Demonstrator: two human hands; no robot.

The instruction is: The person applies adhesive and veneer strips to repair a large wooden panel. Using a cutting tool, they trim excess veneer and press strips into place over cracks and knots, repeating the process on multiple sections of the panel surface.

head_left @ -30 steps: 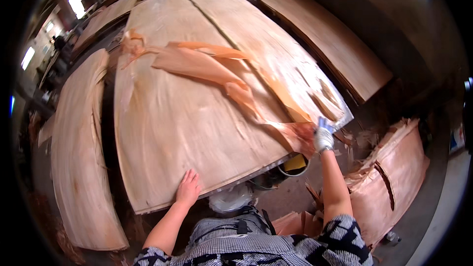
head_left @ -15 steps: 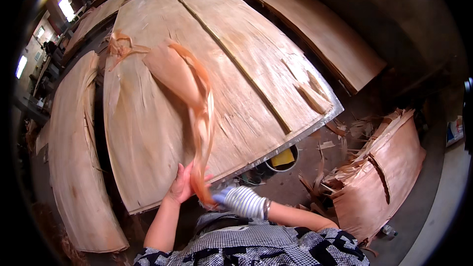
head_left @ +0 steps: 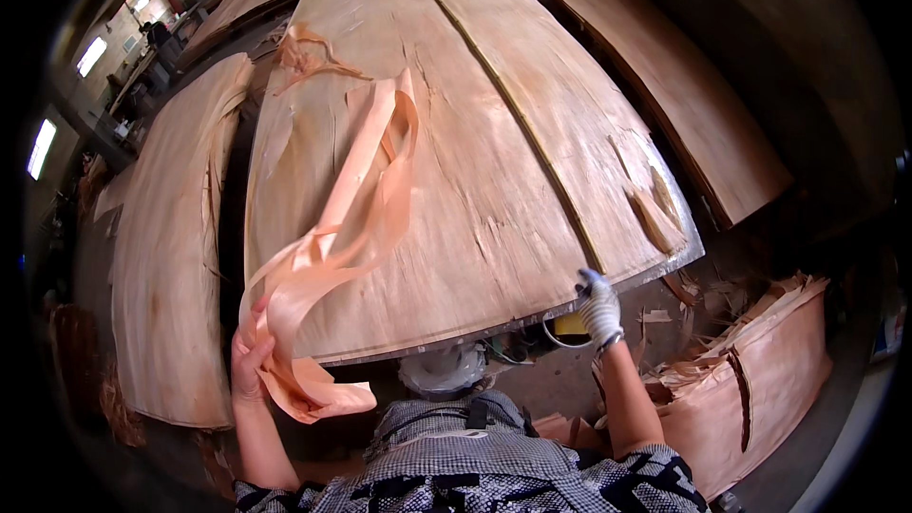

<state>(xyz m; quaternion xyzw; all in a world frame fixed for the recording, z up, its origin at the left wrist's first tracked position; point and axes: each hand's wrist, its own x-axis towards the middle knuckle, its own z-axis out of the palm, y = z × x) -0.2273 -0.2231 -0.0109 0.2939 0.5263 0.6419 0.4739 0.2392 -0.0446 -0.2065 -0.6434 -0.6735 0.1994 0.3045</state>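
A large sheet of wood veneer point(head_left: 456, 228) covers the table in front of me. My left hand point(head_left: 252, 361), bare, is closed round a bunch of long, thin peach-coloured veneer strips point(head_left: 304, 271) at the table's near left edge. These strips twist upward across the sheet, and their lower end curls over toward my body. My right hand point(head_left: 599, 309) wears a striped glove with bluish fingertips. It is at the near edge, fingers extended and apparently empty, close to the end of a long thin wooden stick point(head_left: 513, 104) lying lengthwise on the sheet.
A narrower veneer stack point(head_left: 176, 247) lies to the left, another stack point(head_left: 684, 85) at the far right. At lower right stands a bent bundle of torn veneer point(head_left: 760, 389). A bucket with something yellow point(head_left: 570, 325) and a clear plastic bag point(head_left: 442, 369) sit below the near edge. Scraps point(head_left: 309, 52) lie far left.
My left hand has moved left and down with the veneer strips, which have swung with it. My right hand has left the strips and moved right to the stick's near end. The view has shifted.
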